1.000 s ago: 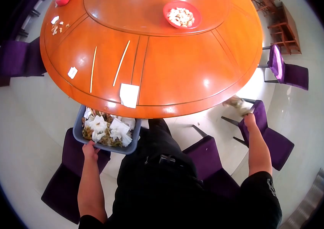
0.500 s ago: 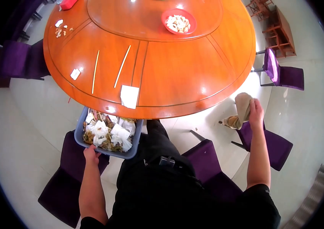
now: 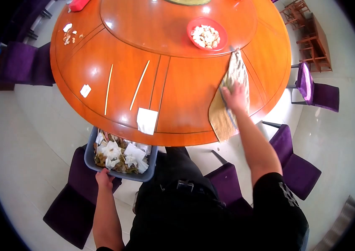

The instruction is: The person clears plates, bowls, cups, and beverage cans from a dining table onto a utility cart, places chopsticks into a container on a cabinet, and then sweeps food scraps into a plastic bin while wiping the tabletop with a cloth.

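My left hand (image 3: 104,179) grips the near rim of a grey-blue bin (image 3: 144,175), which is filled with crumpled white tissues and food scraps. The bin is held just below the near edge of the round orange wooden table (image 3: 194,92). On the right part of the tabletop lies a tan cloth (image 3: 221,115), spread out lengthwise with its lower end at the edge. My right hand (image 3: 236,97) rests on the cloth with fingers apart, pressing it flat. Beyond the cloth's far tip is a red bowl (image 3: 206,34) of pale food pieces.
Two chopsticks (image 3: 109,89) (image 3: 140,85), a white paper square (image 3: 147,121) and a small white piece (image 3: 85,90) lie on the table. Scraps (image 3: 67,35) and a red object (image 3: 78,4) are at its far left. Purple chairs (image 3: 296,167) stand around the table.
My right hand has moved from beside the table's right edge onto the tabletop, and the bunched cloth is now spread beneath it. My left hand still holds the bin.
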`<state>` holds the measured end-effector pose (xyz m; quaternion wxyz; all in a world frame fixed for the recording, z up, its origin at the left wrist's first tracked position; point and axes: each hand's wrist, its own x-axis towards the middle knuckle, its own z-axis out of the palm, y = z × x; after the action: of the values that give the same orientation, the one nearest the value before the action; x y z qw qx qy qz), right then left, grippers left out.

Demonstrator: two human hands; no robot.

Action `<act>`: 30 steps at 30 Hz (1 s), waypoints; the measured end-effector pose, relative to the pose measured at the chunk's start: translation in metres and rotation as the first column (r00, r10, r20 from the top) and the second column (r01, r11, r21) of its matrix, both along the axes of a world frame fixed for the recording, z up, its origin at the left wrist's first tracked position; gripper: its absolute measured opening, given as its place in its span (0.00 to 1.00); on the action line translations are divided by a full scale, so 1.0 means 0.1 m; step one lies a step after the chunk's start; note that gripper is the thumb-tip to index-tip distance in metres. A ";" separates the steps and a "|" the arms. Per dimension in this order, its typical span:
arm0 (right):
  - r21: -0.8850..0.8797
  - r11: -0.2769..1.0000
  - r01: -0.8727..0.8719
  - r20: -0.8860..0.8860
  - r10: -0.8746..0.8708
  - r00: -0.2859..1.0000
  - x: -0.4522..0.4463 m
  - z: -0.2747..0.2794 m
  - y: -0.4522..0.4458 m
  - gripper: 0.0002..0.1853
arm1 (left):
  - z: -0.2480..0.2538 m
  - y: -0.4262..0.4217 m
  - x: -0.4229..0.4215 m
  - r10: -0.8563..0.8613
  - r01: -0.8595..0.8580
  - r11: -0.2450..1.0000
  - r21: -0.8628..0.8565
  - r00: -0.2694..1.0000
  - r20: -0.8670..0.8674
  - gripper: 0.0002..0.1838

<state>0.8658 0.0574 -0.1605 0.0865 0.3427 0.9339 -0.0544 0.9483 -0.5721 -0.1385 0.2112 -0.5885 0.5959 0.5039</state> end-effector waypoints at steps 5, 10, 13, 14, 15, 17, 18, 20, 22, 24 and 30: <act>0.010 0.911 -0.412 0.055 0.410 0.910 0.12 -0.05 -1.19 0.40 | 0.18 -0.30 0.20 0.019 -0.019 1.000 0.007 1.000 -0.017 0.14; -0.328 0.376 -0.867 -0.113 0.895 0.431 0.12 0.41 -1.20 0.28 | 0.51 -0.58 0.21 0.118 -0.119 0.993 -0.011 0.992 -0.034 0.14; -0.365 0.711 -0.602 -0.074 0.622 0.780 -0.02 0.61 -0.65 0.26 | 0.60 -0.97 0.26 0.117 -0.116 0.993 0.031 0.992 -0.038 0.12; -0.175 0.811 -0.558 -0.091 0.551 0.830 0.02 0.55 -0.40 0.28 | 0.65 -1.03 0.25 0.143 -0.141 0.989 0.037 0.989 -0.037 0.14; -0.044 0.890 -0.454 -0.100 0.448 0.889 0.10 0.49 -0.13 0.28 | 0.71 -1.10 0.26 0.168 -0.167 0.985 0.043 0.985 -0.037 0.15; 0.033 0.993 -0.112 -0.151 0.116 0.982 0.52 0.39 0.48 0.25 | 0.69 -1.30 0.37 0.209 -0.205 0.977 0.056 0.976 -0.066 0.14; 0.227 0.969 -0.094 -0.071 0.113 0.991 1.01 0.12 1.07 0.24 | 0.67 -1.35 0.45 0.208 -0.204 0.977 0.062 0.976 -0.059 0.13; 0.443 0.895 -0.050 0.021 0.045 0.999 1.54 -0.04 1.45 0.24 | 0.68 -1.35 0.54 0.214 -0.211 0.975 0.065 0.975 -0.053 0.13; 0.212 0.920 0.330 -0.172 -0.297 0.939 1.99 -0.05 1.25 0.23 | 0.70 -1.27 0.60 0.248 -0.246 0.969 0.031 0.965 -0.081 0.09; -0.214 0.635 0.742 0.132 -0.734 0.666 2.44 -0.04 1.09 0.22 | 0.75 -1.12 0.54 0.255 -0.254 0.967 0.027 0.964 -0.077 0.09; -0.716 0.078 0.694 -0.097 -0.995 0.012 3.26 0.49 1.18 0.19 | 0.46 -0.71 0.61 0.229 -0.230 0.973 -0.003 0.972 -0.045 0.10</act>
<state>1.1919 0.1758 -0.1113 -0.1781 0.7818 0.4193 -0.4259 1.0094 -0.6433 -0.0924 0.1359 -0.6431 0.5306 0.5352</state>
